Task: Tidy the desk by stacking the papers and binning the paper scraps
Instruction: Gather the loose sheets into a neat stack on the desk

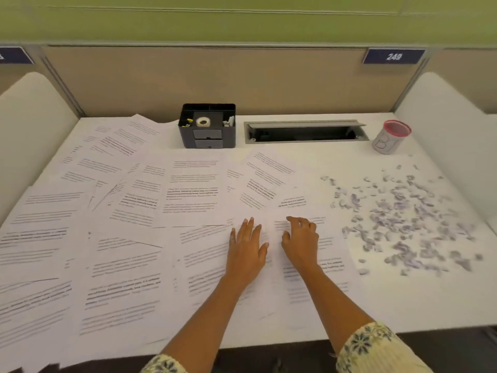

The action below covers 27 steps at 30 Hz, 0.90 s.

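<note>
White printed paper sheets [166, 211] carpet the desk; left hand [247, 249] presses flat, right hand [301, 240] curls loosely, gripping nothing. Thin and floppy, they likely lift best by an edge.

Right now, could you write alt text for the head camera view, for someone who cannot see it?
Two bare hands, left hand flat and right hand with fingers curled, rest on printed papers spread loosely over a white desk. Paper scraps lie scattered at the right, near a small red-rimmed container; a black organizer stands at the back.
</note>
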Available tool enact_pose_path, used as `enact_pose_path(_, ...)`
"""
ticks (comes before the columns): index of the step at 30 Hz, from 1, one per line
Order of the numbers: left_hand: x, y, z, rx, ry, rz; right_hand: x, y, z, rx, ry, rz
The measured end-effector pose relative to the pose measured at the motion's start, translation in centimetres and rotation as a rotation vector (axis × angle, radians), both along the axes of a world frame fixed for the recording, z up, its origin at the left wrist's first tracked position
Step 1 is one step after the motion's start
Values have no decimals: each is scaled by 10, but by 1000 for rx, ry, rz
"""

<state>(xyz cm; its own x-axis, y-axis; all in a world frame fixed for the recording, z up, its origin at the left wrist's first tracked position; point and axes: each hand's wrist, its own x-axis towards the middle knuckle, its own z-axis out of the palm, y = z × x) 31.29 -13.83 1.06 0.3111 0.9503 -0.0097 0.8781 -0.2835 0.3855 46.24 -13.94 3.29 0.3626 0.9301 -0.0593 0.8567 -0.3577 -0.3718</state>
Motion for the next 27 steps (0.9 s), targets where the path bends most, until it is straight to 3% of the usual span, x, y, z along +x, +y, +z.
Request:
enact_pose_path(8, 46, -37, -1, -60, 84, -12, 86, -38, 3, -67, -112, -148)
enact_pose_path(17, 52, -43, -3, -92, 212, -72, 99, -44, 1, -159, -46, -314)
enact_pose_path(23, 55, -38, -2, -118, 204, -68, 100, -34, 12, -171, 95, -351)
enact_pose_path(27, 54, -39, 0, -124, 199, -69, 100, -36, 15, -61, 361, -348)
